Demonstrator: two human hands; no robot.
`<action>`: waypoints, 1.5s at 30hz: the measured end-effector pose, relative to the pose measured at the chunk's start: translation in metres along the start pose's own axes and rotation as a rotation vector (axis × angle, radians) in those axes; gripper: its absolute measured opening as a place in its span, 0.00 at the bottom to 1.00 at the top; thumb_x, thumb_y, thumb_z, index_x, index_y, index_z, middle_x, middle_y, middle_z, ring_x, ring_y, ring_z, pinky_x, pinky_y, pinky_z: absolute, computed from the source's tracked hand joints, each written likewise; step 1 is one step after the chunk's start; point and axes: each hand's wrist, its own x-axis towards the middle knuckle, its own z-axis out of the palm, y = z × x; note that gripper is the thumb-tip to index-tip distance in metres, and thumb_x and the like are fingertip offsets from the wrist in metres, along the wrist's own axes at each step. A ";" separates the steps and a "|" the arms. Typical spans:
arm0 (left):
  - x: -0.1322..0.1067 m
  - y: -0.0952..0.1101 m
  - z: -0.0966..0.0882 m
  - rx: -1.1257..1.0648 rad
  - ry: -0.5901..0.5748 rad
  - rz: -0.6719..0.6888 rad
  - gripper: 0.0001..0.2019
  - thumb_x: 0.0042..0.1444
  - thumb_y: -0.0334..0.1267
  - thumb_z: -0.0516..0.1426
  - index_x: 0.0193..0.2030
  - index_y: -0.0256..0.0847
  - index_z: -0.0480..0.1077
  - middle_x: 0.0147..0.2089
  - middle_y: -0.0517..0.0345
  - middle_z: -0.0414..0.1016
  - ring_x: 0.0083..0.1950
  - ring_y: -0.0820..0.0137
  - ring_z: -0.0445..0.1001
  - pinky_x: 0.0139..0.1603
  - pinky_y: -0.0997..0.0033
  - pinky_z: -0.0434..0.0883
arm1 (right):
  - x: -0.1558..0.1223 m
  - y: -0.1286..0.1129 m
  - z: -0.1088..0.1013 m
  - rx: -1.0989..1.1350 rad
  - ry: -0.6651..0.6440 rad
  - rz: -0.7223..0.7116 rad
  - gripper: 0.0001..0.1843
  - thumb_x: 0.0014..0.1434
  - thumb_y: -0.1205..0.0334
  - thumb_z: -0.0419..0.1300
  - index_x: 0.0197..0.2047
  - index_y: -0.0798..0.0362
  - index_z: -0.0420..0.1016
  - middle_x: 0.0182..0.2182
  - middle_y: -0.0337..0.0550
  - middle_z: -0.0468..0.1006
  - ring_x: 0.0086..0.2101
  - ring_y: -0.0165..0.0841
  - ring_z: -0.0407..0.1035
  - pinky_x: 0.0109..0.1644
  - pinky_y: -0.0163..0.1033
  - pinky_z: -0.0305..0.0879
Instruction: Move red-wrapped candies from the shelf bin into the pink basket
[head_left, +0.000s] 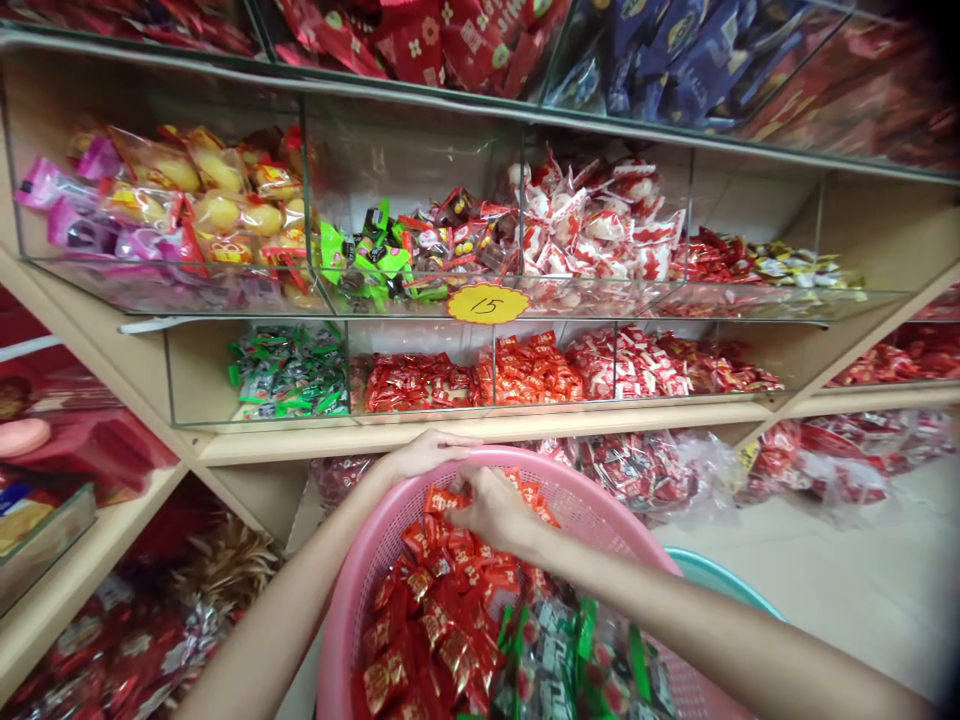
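Observation:
A pink plastic basket (341,610) stands in front of me, filled with wrapped candies. My left hand (424,455) lies over its far rim, with the thumb on the near side and the fingers stretched along the far side. Inside the basket, my right hand (495,508) has its fingers curled in on orange-red wrapped candies (442,500); how many they hold is hidden. Darker red packets (427,640) fill the left side of the basket. Green and clear candy packets (555,650) lie at the near right, partly below my right forearm.
Beyond the basket, a lower shelf bin (259,412) holds green, red, orange and white-red candies in glass compartments. Above it is another candy row with a yellow price tag (487,304) marked 15. Bagged candies (645,465) lie under the shelf. A teal basket rim (724,570) shows behind the pink one.

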 end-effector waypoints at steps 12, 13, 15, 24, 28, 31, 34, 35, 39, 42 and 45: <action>0.000 -0.002 -0.002 0.026 -0.012 0.007 0.22 0.50 0.44 0.56 0.51 0.37 0.68 0.55 0.53 0.67 0.54 0.65 0.67 0.58 0.67 0.59 | 0.006 -0.009 0.030 -0.303 -0.018 -0.056 0.09 0.51 0.59 0.56 0.35 0.54 0.70 0.31 0.46 0.74 0.34 0.35 0.67 0.35 0.37 0.57; 0.000 -0.001 -0.002 0.032 -0.009 0.005 0.22 0.50 0.44 0.56 0.51 0.37 0.68 0.55 0.53 0.67 0.54 0.65 0.67 0.59 0.67 0.59 | 0.006 -0.010 0.029 -0.324 -0.014 -0.061 0.10 0.51 0.59 0.56 0.35 0.55 0.70 0.32 0.47 0.75 0.34 0.36 0.68 0.36 0.37 0.58; -0.001 0.001 -0.001 0.043 -0.002 0.002 0.21 0.50 0.43 0.56 0.50 0.37 0.69 0.54 0.53 0.67 0.54 0.64 0.67 0.59 0.67 0.59 | 0.005 -0.012 0.026 -0.375 -0.010 -0.066 0.11 0.52 0.58 0.55 0.36 0.55 0.71 0.33 0.49 0.75 0.34 0.38 0.69 0.37 0.39 0.59; 0.001 0.001 -0.001 0.014 0.009 -0.034 0.22 0.49 0.43 0.56 0.51 0.37 0.68 0.55 0.53 0.67 0.56 0.64 0.65 0.60 0.66 0.57 | 0.006 -0.020 0.022 -0.462 -0.027 -0.067 0.13 0.54 0.54 0.55 0.36 0.56 0.73 0.32 0.51 0.77 0.35 0.40 0.71 0.40 0.42 0.62; 0.000 -0.001 -0.002 0.025 0.011 -0.016 0.21 0.50 0.43 0.56 0.50 0.38 0.69 0.54 0.53 0.68 0.55 0.63 0.66 0.60 0.64 0.57 | 0.005 -0.022 0.018 -0.454 0.016 -0.093 0.17 0.55 0.50 0.53 0.35 0.56 0.73 0.32 0.51 0.77 0.34 0.38 0.71 0.39 0.40 0.62; 0.001 -0.004 -0.004 0.036 -0.006 0.034 0.19 0.50 0.44 0.55 0.47 0.38 0.71 0.50 0.52 0.71 0.52 0.62 0.68 0.57 0.62 0.60 | 0.005 -0.021 -0.004 -0.433 0.096 -0.098 0.20 0.56 0.47 0.51 0.36 0.56 0.73 0.31 0.51 0.77 0.33 0.37 0.71 0.36 0.38 0.61; 0.001 -0.005 -0.005 0.036 -0.044 0.061 0.18 0.52 0.44 0.54 0.47 0.38 0.71 0.48 0.53 0.73 0.50 0.61 0.70 0.55 0.61 0.62 | 0.011 -0.009 -0.041 -0.395 0.233 -0.082 0.23 0.58 0.46 0.47 0.31 0.55 0.73 0.26 0.48 0.76 0.29 0.34 0.70 0.32 0.35 0.58; 0.001 -0.004 -0.005 0.038 -0.044 0.054 0.18 0.52 0.44 0.54 0.48 0.39 0.71 0.49 0.54 0.73 0.51 0.62 0.69 0.57 0.62 0.61 | 0.016 -0.001 -0.055 -0.381 0.282 -0.063 0.24 0.58 0.45 0.46 0.28 0.54 0.72 0.24 0.47 0.76 0.27 0.33 0.69 0.30 0.34 0.57; -0.001 0.001 -0.005 0.064 -0.007 -0.008 0.20 0.51 0.44 0.55 0.51 0.40 0.69 0.54 0.54 0.68 0.57 0.65 0.64 0.61 0.66 0.56 | 0.050 0.048 -0.101 -0.290 0.490 0.052 0.21 0.59 0.49 0.46 0.28 0.54 0.72 0.23 0.44 0.75 0.26 0.32 0.67 0.29 0.33 0.55; -0.001 0.001 -0.005 0.070 -0.008 -0.022 0.21 0.51 0.44 0.55 0.51 0.40 0.68 0.55 0.54 0.67 0.57 0.66 0.65 0.61 0.67 0.56 | 0.083 0.082 -0.121 -0.113 0.540 0.270 0.13 0.54 0.54 0.53 0.31 0.53 0.74 0.30 0.46 0.76 0.33 0.34 0.69 0.34 0.33 0.58; 0.000 -0.003 -0.005 0.067 -0.012 -0.016 0.21 0.51 0.45 0.55 0.52 0.41 0.67 0.56 0.55 0.66 0.56 0.66 0.65 0.61 0.66 0.56 | 0.111 0.098 -0.129 -0.055 0.560 0.358 0.11 0.52 0.58 0.54 0.34 0.53 0.75 0.35 0.50 0.76 0.38 0.37 0.69 0.38 0.35 0.59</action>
